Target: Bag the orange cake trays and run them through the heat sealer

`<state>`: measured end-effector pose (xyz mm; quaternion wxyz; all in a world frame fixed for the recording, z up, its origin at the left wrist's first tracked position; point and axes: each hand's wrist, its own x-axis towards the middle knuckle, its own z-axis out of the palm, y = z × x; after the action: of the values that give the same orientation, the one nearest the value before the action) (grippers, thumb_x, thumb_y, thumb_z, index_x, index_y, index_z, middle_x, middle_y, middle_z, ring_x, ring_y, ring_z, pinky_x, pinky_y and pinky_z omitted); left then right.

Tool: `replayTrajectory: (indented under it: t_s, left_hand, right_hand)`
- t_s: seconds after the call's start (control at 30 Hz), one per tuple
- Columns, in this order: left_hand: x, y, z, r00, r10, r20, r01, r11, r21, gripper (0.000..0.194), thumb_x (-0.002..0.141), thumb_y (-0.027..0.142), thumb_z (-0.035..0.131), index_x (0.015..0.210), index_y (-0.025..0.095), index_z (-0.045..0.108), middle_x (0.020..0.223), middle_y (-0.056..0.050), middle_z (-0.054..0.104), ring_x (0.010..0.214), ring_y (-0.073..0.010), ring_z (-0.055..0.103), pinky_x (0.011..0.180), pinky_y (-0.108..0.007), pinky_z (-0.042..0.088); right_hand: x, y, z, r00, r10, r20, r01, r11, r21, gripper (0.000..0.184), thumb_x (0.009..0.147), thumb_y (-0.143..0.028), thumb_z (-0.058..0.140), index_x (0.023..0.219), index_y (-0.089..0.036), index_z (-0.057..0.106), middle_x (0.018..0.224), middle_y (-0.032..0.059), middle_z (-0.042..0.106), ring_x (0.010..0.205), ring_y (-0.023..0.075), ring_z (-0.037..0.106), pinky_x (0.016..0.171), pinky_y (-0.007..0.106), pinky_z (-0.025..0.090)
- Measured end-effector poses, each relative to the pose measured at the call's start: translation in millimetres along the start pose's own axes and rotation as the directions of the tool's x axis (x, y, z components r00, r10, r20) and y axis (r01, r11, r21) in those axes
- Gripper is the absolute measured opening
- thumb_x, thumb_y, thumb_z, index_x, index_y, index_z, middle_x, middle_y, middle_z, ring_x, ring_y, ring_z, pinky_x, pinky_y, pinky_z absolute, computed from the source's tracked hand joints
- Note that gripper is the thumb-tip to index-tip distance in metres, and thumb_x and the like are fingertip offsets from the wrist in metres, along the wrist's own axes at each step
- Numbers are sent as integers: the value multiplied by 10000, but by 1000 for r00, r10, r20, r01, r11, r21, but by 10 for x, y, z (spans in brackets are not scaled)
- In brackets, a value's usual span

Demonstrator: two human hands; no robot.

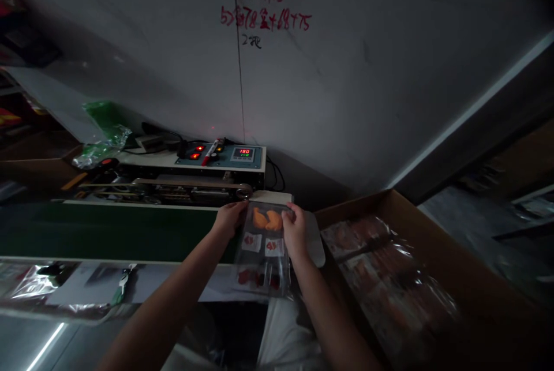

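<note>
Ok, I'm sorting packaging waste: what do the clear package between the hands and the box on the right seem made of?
Clear package: likely smooth plastic, somewhat glossy, since the orange pieces show through and its lower part glints. Box: probably matte cardboard, judging by its dull brown walls.

Glossy plastic packet (265, 253), matt belt (130, 232), cardboard box (450, 250)

one head-worn camera looks from above the near side of the band sealer (186, 186), facing forward and tilted down across it. the wall (324, 82) behind the band sealer fills most of the upper view; the left hand (229, 220) and right hand (295, 231), at its right end, show fairly near. the wide view also reaches a cardboard box (426, 224) right of it.
</note>
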<state>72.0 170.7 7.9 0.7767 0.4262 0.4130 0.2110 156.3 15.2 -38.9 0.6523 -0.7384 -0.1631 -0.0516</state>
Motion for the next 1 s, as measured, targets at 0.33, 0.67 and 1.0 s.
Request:
replayTrajectory:
  t_s: [0.33,0.67,1.0]
  left_hand:
    - [-29,27,-172,989,92,-119,-89,996,27,171,561,243,740,611,133,619,463,29,551,355,-95,461,368,-204,310]
    - [-8,138,-392,965,110,-240,-112,994,6,108,573,214,691,635,144,636,517,-1,613,416,-131,538,419,-233,395]
    - [-216,231,-636,990,95,-108,-91,995,43,209,607,283,767,712,136,662,615,-20,659,478,-133,592,448,-224,434]
  right_hand:
    - [-76,-25,248,999,-37,-4,36,999,-16,277,799,-312,574,996,-151,685,1027,116,635,911,208,590,865,350,492]
    - [-167,-87,559,1000,-16,16,16,1000,19,289,775,-311,593,992,-151,697,1023,132,639,921,230,589,854,370,511]
    - [-369,-164,509,978,44,202,-81,981,176,418,809,-354,563,1166,-161,661,1215,130,659,1073,239,622,958,411,508]
